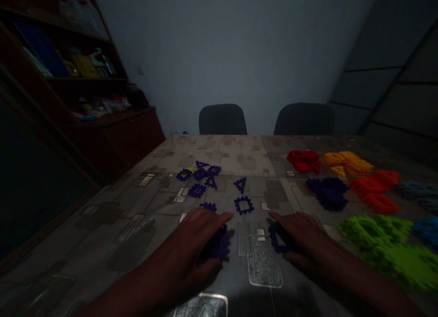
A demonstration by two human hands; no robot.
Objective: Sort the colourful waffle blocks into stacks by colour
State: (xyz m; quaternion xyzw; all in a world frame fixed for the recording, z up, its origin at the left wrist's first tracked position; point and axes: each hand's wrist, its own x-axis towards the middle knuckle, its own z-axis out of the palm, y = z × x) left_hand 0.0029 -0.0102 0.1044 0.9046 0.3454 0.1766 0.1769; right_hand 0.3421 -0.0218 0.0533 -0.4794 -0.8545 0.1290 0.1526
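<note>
My left hand point(196, 237) is curled over a purple notched tile point(222, 246), with its fingers above and its thumb below. The hand covers most of that tile. To the right, my right hand point(304, 235) has its fingers and thumb around a purple square frame point(273, 238), whose left edge shows. Between and beyond the hands lie a separate purple open square point(244, 198) and a purple triangle point(241, 185). Another purple piece point(208, 207) is partly hidden behind my left hand.
Several purple squares point(197, 190) and triangles lie at the left centre of the patterned table point(137, 226). Piles of red point(304, 161), yellow point(347, 162), purple point(327, 193), orange point(375, 189), green point(386, 244) and blue pieces point(426, 230) lie right. Two chairs point(223, 119) stand behind.
</note>
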